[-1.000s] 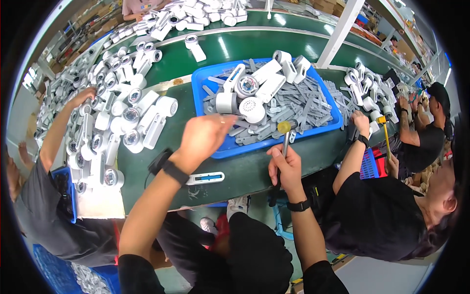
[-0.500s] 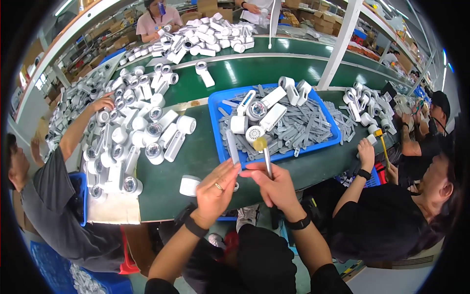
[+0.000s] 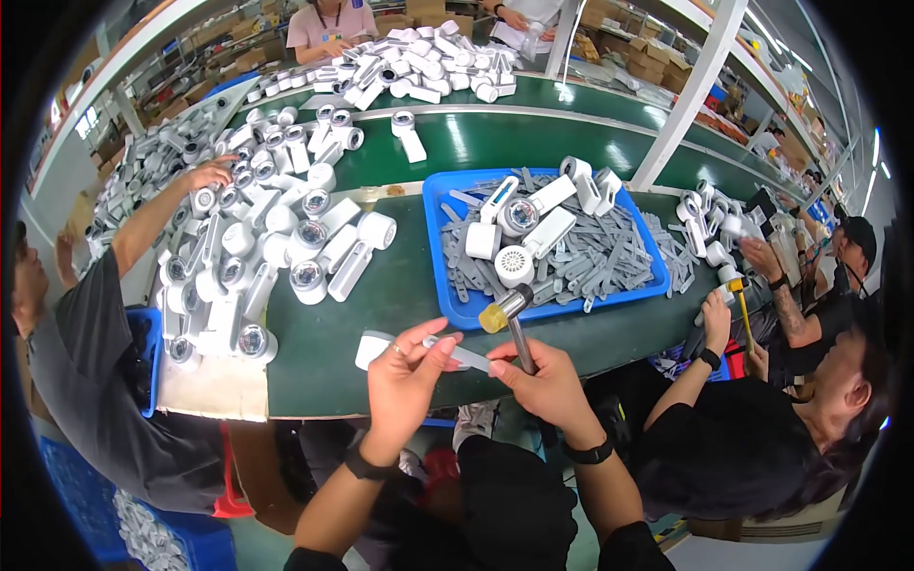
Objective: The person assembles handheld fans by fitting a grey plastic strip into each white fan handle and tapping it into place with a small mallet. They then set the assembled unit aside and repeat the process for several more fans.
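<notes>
My left hand (image 3: pixel 407 379) pinches one end of a slim pale grey plastic strip (image 3: pixel 465 356), which lies level between my two hands. The strip's other end meets the thumb and fingers of my right hand (image 3: pixel 545 383). That same right hand grips a hammer (image 3: pixel 519 335) by its metal shaft, its yellow-tipped head (image 3: pixel 505 308) raised past my fingers. Partly behind my left hand, a white round-headed part (image 3: pixel 373 349) rests on the green table. Beyond the hammer stands a blue tray (image 3: pixel 447 306) of grey strips (image 3: pixel 609 249), with several white handheld fans (image 3: pixel 519 217) on top.
Many white fans (image 3: pixel 314 233) are piled at the left, and another heap (image 3: pixel 428 62) lies across the green conveyor (image 3: pixel 476 143). A co-worker's arm (image 3: pixel 157 214) reaches into the left pile. At right, another person holds a yellow-handled hammer (image 3: pixel 745 309). A white post (image 3: pixel 690 95) rises behind the tray.
The strip has swung from pointing away from me to lying crosswise between my hands. My left hand has turned and its fingers have parted around the strip. The hammer head has turned leftward.
</notes>
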Tool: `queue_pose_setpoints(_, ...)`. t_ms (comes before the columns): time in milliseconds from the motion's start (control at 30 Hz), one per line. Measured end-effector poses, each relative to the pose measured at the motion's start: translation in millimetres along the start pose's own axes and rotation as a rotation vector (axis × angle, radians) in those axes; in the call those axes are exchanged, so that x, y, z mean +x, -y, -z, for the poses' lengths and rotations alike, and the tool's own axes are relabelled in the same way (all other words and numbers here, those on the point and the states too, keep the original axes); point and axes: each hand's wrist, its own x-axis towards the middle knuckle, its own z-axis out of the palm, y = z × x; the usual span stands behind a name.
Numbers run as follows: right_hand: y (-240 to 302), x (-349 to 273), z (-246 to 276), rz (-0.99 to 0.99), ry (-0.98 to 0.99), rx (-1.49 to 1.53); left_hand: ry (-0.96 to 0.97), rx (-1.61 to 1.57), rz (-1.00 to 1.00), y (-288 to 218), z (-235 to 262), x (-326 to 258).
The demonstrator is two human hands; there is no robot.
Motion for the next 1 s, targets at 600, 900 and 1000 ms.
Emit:
queue_pose_setpoints(600,-7,18,-4,-0.173,-0.082,0.054,0.093,1.139,-0.575,1,77,10)
queue_pose_setpoints(900,-10,34,-32,0.008,0.066,-0.319,0.074,1.007,-0.614,14,79,13)
queue_pose_setpoints(1000,-12,36,-27,-0.048,0.098,-0.324,0.083,0.986,-0.636,13,79,15)
